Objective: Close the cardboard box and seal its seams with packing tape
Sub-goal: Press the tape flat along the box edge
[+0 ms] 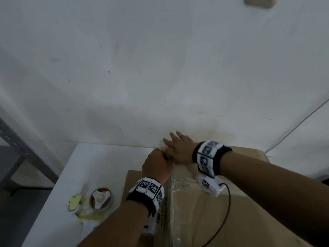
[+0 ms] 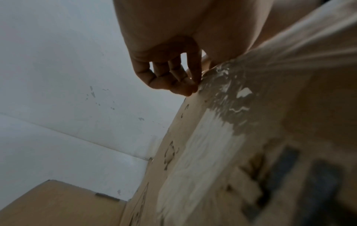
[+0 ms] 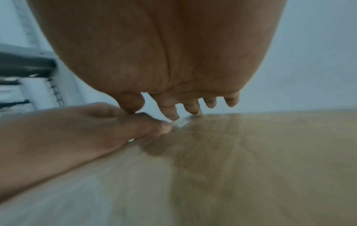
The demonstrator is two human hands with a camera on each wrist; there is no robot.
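The brown cardboard box (image 1: 249,202) lies closed on the white table, with a wrinkled strip of clear packing tape (image 1: 179,198) along its centre seam. At the box's far edge my left hand (image 1: 158,163) is curled, its fingertips (image 2: 190,89) pinching the tape end (image 2: 222,91). Just right of it my right hand (image 1: 178,148) lies flat with spread fingers (image 3: 172,113), pressing the tape (image 3: 181,123) onto the box top (image 3: 251,152). The left thumb (image 3: 154,126) touches the same tape end.
A roll of tape (image 1: 100,197) and a pale yellow dispenser (image 1: 74,202) lie on the white table (image 1: 74,172) left of the box. A black cable (image 1: 228,202) crosses the box top. A grey metal shelf frame (image 1: 17,139) stands at left; a white wall is close behind.
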